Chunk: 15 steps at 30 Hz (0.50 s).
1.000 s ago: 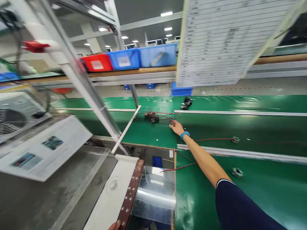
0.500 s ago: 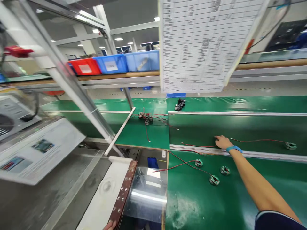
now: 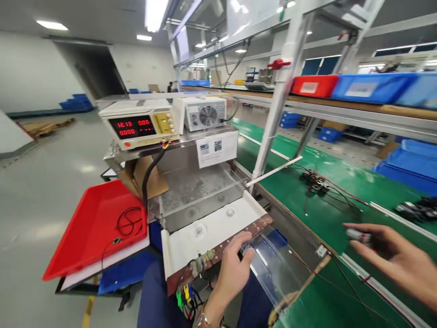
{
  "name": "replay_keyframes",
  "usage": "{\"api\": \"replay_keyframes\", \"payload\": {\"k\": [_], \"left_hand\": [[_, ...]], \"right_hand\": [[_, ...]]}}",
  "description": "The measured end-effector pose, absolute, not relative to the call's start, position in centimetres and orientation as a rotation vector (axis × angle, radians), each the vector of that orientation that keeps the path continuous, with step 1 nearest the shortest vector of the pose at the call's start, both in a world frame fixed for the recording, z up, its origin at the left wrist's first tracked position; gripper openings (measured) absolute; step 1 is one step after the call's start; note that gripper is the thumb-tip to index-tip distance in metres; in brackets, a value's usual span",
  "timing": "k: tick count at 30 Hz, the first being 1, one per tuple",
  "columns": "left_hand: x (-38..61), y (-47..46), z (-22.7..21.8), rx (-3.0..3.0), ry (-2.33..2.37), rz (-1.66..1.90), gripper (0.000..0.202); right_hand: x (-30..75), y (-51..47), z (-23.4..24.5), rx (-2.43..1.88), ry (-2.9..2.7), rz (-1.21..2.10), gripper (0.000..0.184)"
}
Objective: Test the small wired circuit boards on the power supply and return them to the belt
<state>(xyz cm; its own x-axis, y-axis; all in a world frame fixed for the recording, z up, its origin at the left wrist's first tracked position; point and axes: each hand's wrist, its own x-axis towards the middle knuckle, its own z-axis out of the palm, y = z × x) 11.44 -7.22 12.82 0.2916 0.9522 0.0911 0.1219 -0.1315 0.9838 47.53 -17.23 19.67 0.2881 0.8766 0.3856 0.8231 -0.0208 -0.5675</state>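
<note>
At the right, my right hand [image 3: 399,257] pinches a small silver cylindrical part [image 3: 358,236], like a little motor, between thumb and fingers above the green bench. It partly hides behind the fingers. My left hand [image 3: 235,259] lies at the edge of a brown strip [image 3: 254,226] with metal rivets, thumb and fingers apart, next to a curved clear plastic sheet [image 3: 269,262]. It holds nothing that I can see. Several similar round parts with red and black wires lie in a cluster [image 3: 314,180] on the green mat. A thin red wire [image 3: 317,273] trails near the sheet.
A power supply [image 3: 138,125] with red digits and a grey fan unit [image 3: 205,114] stand on a metal shelf. Coloured clip leads [image 3: 185,295] hang below the brown strip. A red tray [image 3: 92,228] is at the left. A white post [image 3: 273,123] rises beside the bench.
The view has swung left, bringing in the power supply and red tray. My right hand, before reaching onto the green mat, is now raised with a silver part. My left hand shows more fully.
</note>
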Motion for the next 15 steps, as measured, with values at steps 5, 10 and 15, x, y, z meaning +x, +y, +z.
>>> {"api": "replay_keyframes", "payload": {"k": [5, 10, 15], "left_hand": [[11.4, -9.8, 14.6, 1.369, 0.721, 0.99, 0.062], [8.8, -10.7, 8.2, 0.71, 0.922, 0.989, 0.069], [2.9, -12.1, 2.9, 0.459, 0.933, 0.969, 0.071]], "right_hand": [[28.0, -4.8, 21.6, -1.364, -2.046, 0.715, 0.033], [15.0, 5.1, 10.5, -1.362, -2.324, 0.632, 0.028], [9.1, 8.5, 2.5, -1.674, -2.46, 0.539, 0.029]]}}
